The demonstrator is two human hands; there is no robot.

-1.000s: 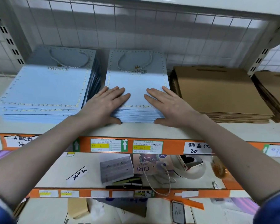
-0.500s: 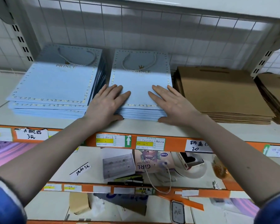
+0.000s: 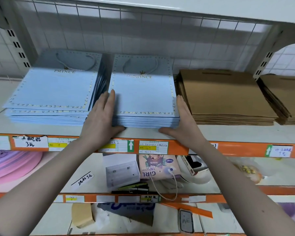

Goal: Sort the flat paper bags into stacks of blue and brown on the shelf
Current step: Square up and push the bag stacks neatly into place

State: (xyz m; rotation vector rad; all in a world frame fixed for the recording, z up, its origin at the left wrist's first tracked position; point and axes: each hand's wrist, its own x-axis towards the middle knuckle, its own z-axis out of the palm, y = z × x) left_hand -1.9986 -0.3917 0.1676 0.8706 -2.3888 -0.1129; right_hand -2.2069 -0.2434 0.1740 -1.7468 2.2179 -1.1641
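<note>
I see the shelf [image 3: 228,132] across mid-frame carrying four stacks: a big blue stack [image 3: 53,92] at left, a narrower blue stack [image 3: 143,96] at centre, then a brown stack [image 3: 228,97] and another brown stack [image 3: 286,96] at the right edge. My left hand [image 3: 100,118] and right hand [image 3: 184,120] lie flat, fingers straight, pressing the centre stack's two sides, thumbs at its front edge. Narrow gaps separate the stacks.

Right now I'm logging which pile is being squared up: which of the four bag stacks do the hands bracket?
The right-hand blue stack, with the left hand and right hand flat against its sides; the other stacks are untouched.
</note>
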